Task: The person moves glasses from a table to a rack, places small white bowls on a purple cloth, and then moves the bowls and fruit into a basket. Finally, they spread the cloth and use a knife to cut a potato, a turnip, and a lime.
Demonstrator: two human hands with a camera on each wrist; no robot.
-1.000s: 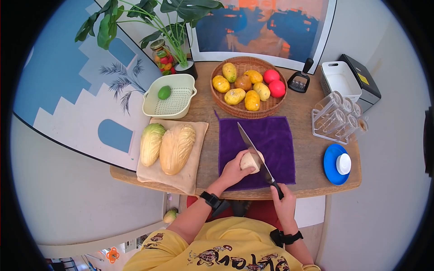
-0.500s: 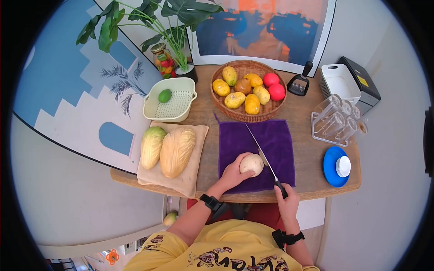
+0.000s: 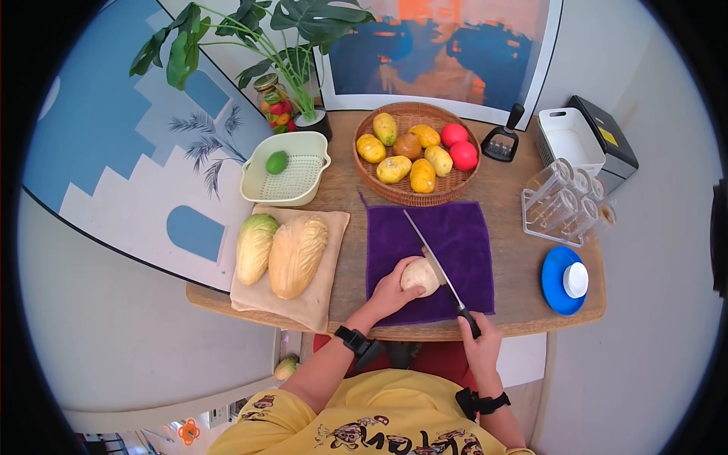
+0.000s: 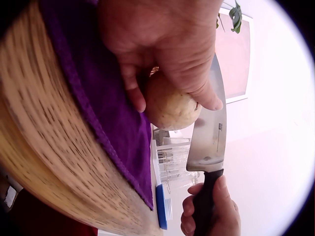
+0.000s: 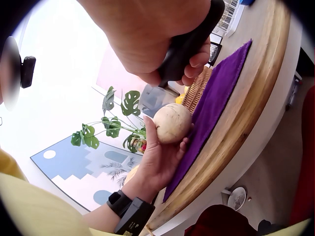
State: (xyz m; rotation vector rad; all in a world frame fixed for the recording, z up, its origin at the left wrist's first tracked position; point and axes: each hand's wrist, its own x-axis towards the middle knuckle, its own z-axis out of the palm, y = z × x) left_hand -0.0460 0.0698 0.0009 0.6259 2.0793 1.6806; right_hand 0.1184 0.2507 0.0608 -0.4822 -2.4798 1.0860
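My left hand (image 3: 389,294) grips a round, cream-coloured root vegetable (image 3: 419,278) over the purple towel (image 3: 462,235). Its thumb lies on the near side, with the fingers curled round the left and far sides. My right hand (image 3: 482,337) holds a kitchen knife by its black handle (image 4: 205,199). The long steel blade (image 4: 206,142) stands right at the vegetable's right side, its tip pointing away from the body. In the left wrist view, the left thumb overlaps the blade. A small dark mark shows on the vegetable's skin (image 4: 172,110).
Two cabbages (image 3: 298,258) lie on a beige cloth at left. Behind are a green colander (image 3: 284,189) holding a green fruit and a wicker basket (image 3: 417,199) of fruit. To the right stand a glass rack (image 3: 557,227), a blue plate (image 3: 557,299) and a white bin (image 3: 572,136).
The knife, first across the vegetable, swung off to its right, then came back left against its side. The left hand keeps its grip, and the vegetable has shifted slightly left.
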